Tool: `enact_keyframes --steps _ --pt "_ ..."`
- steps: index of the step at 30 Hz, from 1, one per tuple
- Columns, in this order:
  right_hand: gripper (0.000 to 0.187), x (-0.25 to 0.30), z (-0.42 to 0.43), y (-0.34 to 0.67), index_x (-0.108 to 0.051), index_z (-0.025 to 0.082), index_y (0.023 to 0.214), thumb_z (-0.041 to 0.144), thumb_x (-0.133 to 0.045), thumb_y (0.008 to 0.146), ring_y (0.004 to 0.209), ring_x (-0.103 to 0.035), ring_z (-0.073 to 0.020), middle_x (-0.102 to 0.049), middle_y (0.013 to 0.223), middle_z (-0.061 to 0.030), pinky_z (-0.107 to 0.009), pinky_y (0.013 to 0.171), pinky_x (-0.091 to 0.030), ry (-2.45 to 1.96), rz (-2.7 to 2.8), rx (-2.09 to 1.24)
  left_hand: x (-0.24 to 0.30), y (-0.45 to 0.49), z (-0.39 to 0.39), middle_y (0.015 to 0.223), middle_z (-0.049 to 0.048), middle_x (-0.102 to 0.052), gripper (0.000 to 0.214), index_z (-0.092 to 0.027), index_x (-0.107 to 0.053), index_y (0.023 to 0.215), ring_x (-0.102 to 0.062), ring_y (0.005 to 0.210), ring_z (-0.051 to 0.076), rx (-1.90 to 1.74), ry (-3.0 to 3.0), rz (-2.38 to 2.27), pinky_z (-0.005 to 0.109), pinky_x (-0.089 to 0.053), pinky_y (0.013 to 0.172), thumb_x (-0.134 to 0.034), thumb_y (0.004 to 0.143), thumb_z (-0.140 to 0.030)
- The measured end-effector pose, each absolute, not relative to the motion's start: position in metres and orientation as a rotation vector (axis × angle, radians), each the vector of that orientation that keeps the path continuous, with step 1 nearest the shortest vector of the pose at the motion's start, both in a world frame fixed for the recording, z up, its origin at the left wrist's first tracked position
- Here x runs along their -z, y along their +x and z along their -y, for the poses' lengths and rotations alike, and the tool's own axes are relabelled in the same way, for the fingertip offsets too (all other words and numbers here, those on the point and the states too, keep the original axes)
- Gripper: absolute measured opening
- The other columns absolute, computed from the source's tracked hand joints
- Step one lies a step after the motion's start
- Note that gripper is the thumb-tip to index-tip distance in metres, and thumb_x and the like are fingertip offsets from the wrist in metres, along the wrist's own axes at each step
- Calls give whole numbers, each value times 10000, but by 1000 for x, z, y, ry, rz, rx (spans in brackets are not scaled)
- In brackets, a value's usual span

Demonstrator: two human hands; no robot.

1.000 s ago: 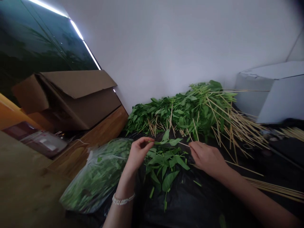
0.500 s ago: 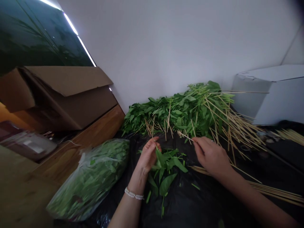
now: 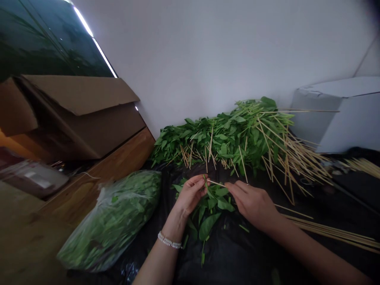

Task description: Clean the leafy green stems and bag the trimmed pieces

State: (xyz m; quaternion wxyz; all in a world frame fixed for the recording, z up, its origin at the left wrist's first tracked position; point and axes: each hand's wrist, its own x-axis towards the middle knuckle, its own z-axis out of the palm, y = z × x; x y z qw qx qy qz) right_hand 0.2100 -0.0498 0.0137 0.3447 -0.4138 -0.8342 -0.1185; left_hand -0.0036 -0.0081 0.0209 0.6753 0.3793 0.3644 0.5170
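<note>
bamboo skewer point(image 3: 216, 183) pinched by right hand point(image 3: 252, 202), left hand point(image 3: 190, 194) pinching leaf point(image 3: 208, 189)

Near edge open, bare black surface point(image 3: 237, 257). Centre cluttered by loose leaves point(image 3: 208, 225). Ahead blocked by skewered greens pile point(image 3: 231, 138); bagged greens point(image 3: 113, 221) left; loose skewers point(image 3: 326, 231) right; white box point(image 3: 344, 118) far right.
</note>
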Motion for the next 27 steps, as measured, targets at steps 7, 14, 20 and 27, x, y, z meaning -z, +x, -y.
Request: enact_keyframes --steps 7,14,20,27 --pt "321 -11 49 209 -620 141 1137 102 -379 928 702 -633 -146 -662 840 -55 -245 636 -451 -1083 2179 309 -19 -3 7 707 24 -708 336 -143 -741 847 -641 662 112 -1167 812 -846 224 -500 638 -884 560 -243" --pt "324 -11 50 209 -623 141 1134 96 -382 923 724 -637 -153 -659 847 -57 -250 643 -458 -1100 2187 298 -19 -1 8 713 15 -716 325 -147 -737 794 -647 664 115 -1198 816 -861 237 -506 669 -898 521 -222" --pt "308 -10 51 207 -625 140 1113 87 -399 910 704 -637 -163 -648 825 -50 -260 634 -464 -1119 2197 279 -17 0 6 695 25 -725 326 -142 -746 763 -651 650 115 -1233 836 -884 231 -500 675 -908 493 -231" --pt "319 -6 52 205 -620 146 1094 64 -382 898 720 -645 -173 -649 834 -56 -265 648 -484 -1114 2208 177 -15 2 8 670 25 -725 326 -137 -749 748 -638 610 105 -1260 901 -919 223 -489 662 -909 490 -255"
